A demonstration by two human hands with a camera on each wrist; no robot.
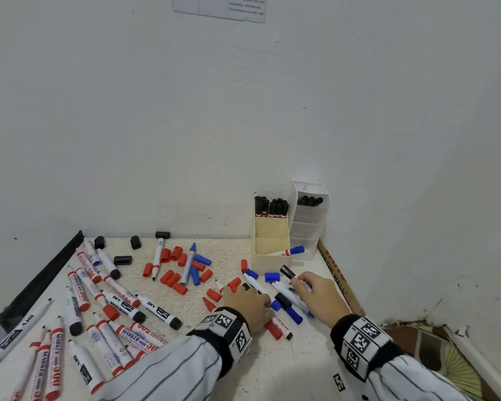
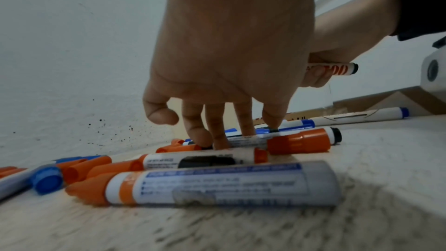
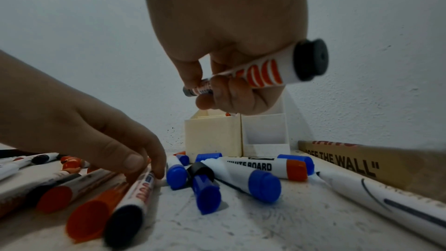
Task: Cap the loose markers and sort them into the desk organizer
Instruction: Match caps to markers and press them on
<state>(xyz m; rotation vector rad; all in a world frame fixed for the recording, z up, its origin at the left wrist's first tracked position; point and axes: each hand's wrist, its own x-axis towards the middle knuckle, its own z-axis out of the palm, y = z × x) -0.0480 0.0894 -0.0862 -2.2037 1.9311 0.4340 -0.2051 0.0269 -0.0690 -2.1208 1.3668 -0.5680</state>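
Note:
My right hand (image 1: 300, 283) grips a white marker with red lettering and a black end plug (image 3: 265, 72), held above the table in front of the desk organizer (image 1: 269, 235). Fingers hide its front end. My left hand (image 1: 250, 289) reaches down into a pile of markers, and its straight fingertips (image 2: 205, 139) touch a white marker barrel (image 2: 243, 140) with the thumb held apart. Loose blue caps (image 3: 264, 185) and blue-capped markers lie between the two hands. Red caps (image 1: 172, 277) are scattered mid-table. Several red and black markers (image 1: 107, 314) lie at the left.
The cream organizer box stands at the back wall beside a white tiered box (image 1: 307, 227). Both hold black-capped markers (image 1: 271, 206) at the rear, and a blue-capped marker (image 1: 291, 251) lies in a front compartment. A cardboard strip (image 1: 334, 282) runs along the table's right edge.

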